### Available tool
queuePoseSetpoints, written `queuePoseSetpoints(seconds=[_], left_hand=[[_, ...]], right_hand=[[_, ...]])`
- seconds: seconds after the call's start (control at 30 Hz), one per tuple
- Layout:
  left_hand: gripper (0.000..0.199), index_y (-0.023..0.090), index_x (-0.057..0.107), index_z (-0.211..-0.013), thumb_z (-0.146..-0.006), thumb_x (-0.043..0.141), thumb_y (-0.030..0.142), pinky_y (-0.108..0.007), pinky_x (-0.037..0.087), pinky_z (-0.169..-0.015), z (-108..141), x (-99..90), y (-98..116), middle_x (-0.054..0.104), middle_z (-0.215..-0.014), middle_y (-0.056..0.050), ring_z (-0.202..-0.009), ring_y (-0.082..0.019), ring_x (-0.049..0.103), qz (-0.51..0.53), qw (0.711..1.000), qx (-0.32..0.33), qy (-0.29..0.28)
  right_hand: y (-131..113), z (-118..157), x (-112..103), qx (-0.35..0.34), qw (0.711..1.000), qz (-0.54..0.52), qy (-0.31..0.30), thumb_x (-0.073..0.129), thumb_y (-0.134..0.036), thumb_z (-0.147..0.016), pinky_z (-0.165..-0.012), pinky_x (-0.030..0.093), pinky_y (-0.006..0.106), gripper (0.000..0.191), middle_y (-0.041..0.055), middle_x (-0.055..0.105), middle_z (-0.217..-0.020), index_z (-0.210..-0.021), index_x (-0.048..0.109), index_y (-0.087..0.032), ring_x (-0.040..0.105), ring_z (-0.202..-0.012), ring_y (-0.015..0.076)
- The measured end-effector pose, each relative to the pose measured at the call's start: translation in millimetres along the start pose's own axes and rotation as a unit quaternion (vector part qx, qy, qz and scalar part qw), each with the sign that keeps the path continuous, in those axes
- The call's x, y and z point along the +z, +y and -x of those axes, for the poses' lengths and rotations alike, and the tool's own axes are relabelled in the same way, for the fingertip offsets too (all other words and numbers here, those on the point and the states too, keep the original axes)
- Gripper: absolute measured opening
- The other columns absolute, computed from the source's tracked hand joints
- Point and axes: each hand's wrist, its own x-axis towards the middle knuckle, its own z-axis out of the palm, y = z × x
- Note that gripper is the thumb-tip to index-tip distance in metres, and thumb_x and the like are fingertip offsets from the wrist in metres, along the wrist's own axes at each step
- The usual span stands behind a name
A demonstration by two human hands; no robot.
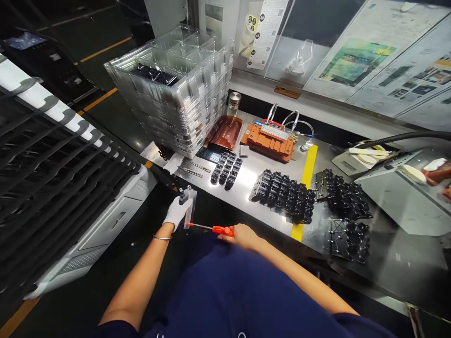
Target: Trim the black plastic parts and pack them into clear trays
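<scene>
My left hand [177, 212], in a white glove, is closed around a pale, see-through flat piece [190, 206] in front of the bench edge. A small dark part [183, 196] shows at the fingers; whether it is joined to the piece I cannot tell. My right hand [243, 235], bare, grips a red-handled tool [221, 230] with a thin metal shaft. Its reddish tip points left and meets or overlaps the lower end of the flat piece. The exact kind of tool tip is too small to make out.
On the metal bench [243, 199] lie several black moulded parts [283, 195] in rows. An orange fixture [269, 141] with hoses sits behind. Stacked clear trays [179, 89] rise at the back left; a rack [70, 188] of black bars stands left.
</scene>
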Motion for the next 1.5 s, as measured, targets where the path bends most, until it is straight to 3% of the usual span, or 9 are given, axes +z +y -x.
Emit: queuePoseSetpoints(seconds=[0.17,0.37,0.53,0.7,0.83,1.07,1.23,1.33,1.5], left_hand=[[0.035,0.016,0.064,-0.107,-0.078,0.066,0.035,-0.034,0.047,-0.090,3.3,2.4,4.7,0.070,-0.107,-0.010,-0.101,-0.024,0.064,-0.030,0.994,0.059,-0.083],[0.039,0.017,0.066,-0.104,-0.071,0.067,0.039,-0.034,0.049,-0.084,-0.5,14.5,4.7,0.073,-0.104,-0.009,-0.096,-0.026,0.066,-0.079,0.980,0.069,-0.170],[0.037,0.012,0.065,-0.103,-0.073,0.064,0.034,-0.037,0.049,-0.086,-7.1,27.4,10.3,0.072,-0.104,-0.014,-0.097,-0.029,0.067,-0.124,0.968,0.067,-0.206],[0.041,0.010,0.062,-0.112,-0.078,0.063,0.032,-0.035,0.048,-0.091,-5.1,52.6,41.3,0.070,-0.111,-0.014,-0.103,-0.027,0.065,-0.147,0.951,0.106,-0.250],[0.033,0.013,0.062,-0.111,-0.082,0.065,0.029,-0.040,0.049,-0.092,-5.0,91.4,82.6,0.069,-0.109,-0.010,-0.099,-0.022,0.065,-0.163,0.936,0.148,-0.273],[0.034,0.018,0.057,-0.119,-0.090,0.057,0.035,-0.044,0.051,-0.088,-26.1,186.4,167.8,0.061,-0.118,-0.009,-0.102,-0.022,0.061,-0.210,0.940,0.190,-0.189],[0.036,0.017,0.055,-0.122,-0.090,0.057,0.035,-0.044,0.052,-0.087,-33.9,245.8,206.0,0.059,-0.121,-0.010,-0.103,-0.022,0.061,-0.230,0.942,0.205,-0.135],[0.037,0.018,0.055,-0.123,-0.090,0.057,0.034,-0.046,0.050,-0.090,-38.0,252.3,216.7,0.056,-0.126,-0.010,-0.107,-0.024,0.059,-0.236,0.940,0.228,-0.096],[0.038,0.018,0.054,-0.124,-0.090,0.057,0.034,-0.048,0.048,-0.093,-50.3,225.0,215.1,0.054,-0.130,-0.011,-0.112,-0.025,0.056,-0.257,0.945,0.201,-0.013]], right_hand=[[15.0,2.9,5.4,0.072,0.996,-0.028,0.050,0.037,-0.068,-0.088,-0.063,0.038,0.027,0.058,0.0086,0.072,-0.084,-0.088,0.067,-0.019,0.067,-0.079,0.0239],[26.9,10.4,19.3,0.129,0.986,-0.076,0.073,0.035,-0.068,-0.089,-0.065,0.039,0.027,0.059,0.0099,0.073,-0.089,-0.089,0.066,-0.018,0.068,-0.084,0.0254],[57.2,32.1,33.2,0.188,0.972,-0.119,0.080,0.039,-0.066,-0.088,-0.063,0.040,0.026,0.056,0.0096,0.073,-0.091,-0.091,0.067,-0.018,0.069,-0.084,0.0251],[84.0,50.5,46.8,0.284,0.943,-0.130,0.116,0.034,-0.058,-0.094,-0.070,0.043,0.031,0.056,0.0185,0.070,-0.099,-0.098,0.066,-0.012,0.067,-0.095,0.0311],[92.8,54.8,49.7,0.292,0.936,-0.155,0.125,0.033,-0.059,-0.094,-0.072,0.043,0.032,0.056,0.0172,0.071,-0.099,-0.096,0.066,-0.014,0.067,-0.096,0.0304],[123.1,74.2,49.0,0.250,0.939,-0.202,0.119,0.038,-0.059,-0.091,-0.068,0.041,0.028,0.050,0.0103,0.073,-0.098,-0.092,0.067,-0.018,0.068,-0.091,0.0266],[155.3,85.4,40.7,0.244,0.939,-0.212,0.120,0.038,-0.056,-0.091,-0.071,0.043,0.030,0.048,0.0101,0.072,-0.098,-0.092,0.067,-0.019,0.068,-0.093,0.0288],[172.4,88.8,29.9,0.231,0.939,-0.225,0.117,0.037,-0.056,-0.091,-0.070,0.043,0.029,0.046,0.0075,0.073,-0.097,-0.092,0.067,-0.020,0.068,-0.091,0.0268],[188.9,84.0,14.2,0.190,0.949,-0.229,0.105,0.040,-0.056,-0.091,-0.066,0.042,0.028,0.045,0.0074,0.072,-0.092,-0.088,0.066,-0.020,0.067,-0.085,0.0246]])
